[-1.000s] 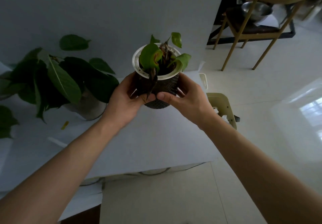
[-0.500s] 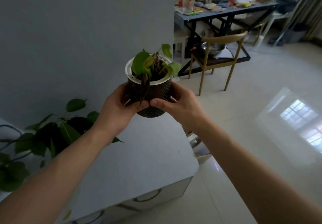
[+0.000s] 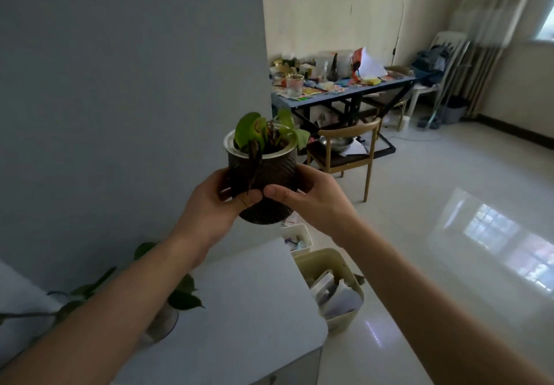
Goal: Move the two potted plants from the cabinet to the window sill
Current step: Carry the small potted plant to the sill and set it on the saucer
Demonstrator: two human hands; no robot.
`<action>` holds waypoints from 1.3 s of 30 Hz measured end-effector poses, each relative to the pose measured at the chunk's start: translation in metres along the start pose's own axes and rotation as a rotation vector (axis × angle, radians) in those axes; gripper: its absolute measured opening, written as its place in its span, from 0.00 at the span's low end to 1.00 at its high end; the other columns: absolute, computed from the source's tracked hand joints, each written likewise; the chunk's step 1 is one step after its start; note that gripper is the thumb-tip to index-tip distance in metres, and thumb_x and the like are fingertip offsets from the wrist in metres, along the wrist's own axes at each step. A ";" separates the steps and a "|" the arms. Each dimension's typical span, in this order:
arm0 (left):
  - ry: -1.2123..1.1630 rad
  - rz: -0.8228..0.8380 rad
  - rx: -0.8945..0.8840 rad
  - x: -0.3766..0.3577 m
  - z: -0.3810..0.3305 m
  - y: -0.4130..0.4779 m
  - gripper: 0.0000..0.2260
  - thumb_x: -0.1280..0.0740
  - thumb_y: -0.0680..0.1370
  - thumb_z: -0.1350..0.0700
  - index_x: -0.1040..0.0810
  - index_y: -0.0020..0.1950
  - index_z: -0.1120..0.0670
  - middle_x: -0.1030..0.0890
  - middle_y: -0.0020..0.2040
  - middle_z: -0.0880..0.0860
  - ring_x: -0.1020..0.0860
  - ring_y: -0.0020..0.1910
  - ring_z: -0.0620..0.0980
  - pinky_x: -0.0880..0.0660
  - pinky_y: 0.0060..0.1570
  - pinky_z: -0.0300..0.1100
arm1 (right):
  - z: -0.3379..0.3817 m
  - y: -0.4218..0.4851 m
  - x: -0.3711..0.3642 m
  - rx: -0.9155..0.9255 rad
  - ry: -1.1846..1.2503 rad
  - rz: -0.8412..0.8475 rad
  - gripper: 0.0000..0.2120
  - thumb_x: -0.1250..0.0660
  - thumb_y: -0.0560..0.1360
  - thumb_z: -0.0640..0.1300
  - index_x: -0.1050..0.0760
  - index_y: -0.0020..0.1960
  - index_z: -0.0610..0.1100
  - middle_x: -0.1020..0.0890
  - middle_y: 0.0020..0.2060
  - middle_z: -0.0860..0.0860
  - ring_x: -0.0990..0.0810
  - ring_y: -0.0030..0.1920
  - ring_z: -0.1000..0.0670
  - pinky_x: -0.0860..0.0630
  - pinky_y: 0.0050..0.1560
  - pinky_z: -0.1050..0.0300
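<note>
The pot (image 3: 263, 180) is held upright above the cabinet (image 3: 239, 309) — left hand (image 3: 214, 209) and right hand (image 3: 311, 201) pressed against opposite sides. The sill is probably far right, beyond the chair (image 3: 344, 150) — blurred.

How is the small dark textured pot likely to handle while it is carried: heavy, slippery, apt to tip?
The dark pot is probably light: it is held up by the left hand and right hand alone. Its bumpy surface likely resists slipping. The rounded base might rock when set down.
</note>
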State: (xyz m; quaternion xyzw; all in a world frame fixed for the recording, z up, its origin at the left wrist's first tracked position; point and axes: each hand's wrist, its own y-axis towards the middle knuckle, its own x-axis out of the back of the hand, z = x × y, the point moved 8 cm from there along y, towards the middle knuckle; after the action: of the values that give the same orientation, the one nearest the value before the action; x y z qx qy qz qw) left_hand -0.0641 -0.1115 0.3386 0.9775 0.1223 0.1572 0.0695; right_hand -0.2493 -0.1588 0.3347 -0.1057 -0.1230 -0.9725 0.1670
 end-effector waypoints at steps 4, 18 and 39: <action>-0.060 0.010 -0.008 0.007 -0.049 0.007 0.18 0.22 0.69 0.50 0.20 0.58 0.44 0.15 0.57 0.46 0.17 0.57 0.49 0.21 0.60 0.54 | 0.047 0.004 0.021 0.017 0.013 -0.022 0.28 0.22 0.67 0.59 0.19 0.64 0.49 0.13 0.56 0.54 0.15 0.58 0.53 0.17 0.61 0.48; -0.065 0.074 -0.089 0.022 -0.216 0.027 0.17 0.21 0.68 0.48 0.20 0.53 0.47 0.16 0.57 0.49 0.16 0.53 0.50 0.18 0.55 0.53 | 0.197 0.012 0.092 0.100 -0.079 -0.108 0.26 0.23 0.69 0.60 0.17 0.61 0.47 0.12 0.53 0.52 0.14 0.55 0.52 0.17 0.58 0.51; -0.075 0.254 -0.163 -0.019 -0.408 0.028 0.14 0.24 0.71 0.51 0.20 0.54 0.54 0.15 0.53 0.52 0.16 0.49 0.46 0.18 0.37 0.38 | 0.342 -0.009 0.213 0.121 -0.189 -0.218 0.31 0.26 0.70 0.63 0.18 0.61 0.39 0.13 0.54 0.46 0.14 0.53 0.48 0.17 0.49 0.60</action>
State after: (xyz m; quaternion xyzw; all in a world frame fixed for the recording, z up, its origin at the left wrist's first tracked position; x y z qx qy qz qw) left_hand -0.2080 -0.1033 0.7219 0.9814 -0.0182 0.1376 0.1328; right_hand -0.3922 -0.1207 0.7095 -0.1725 -0.2073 -0.9614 0.0544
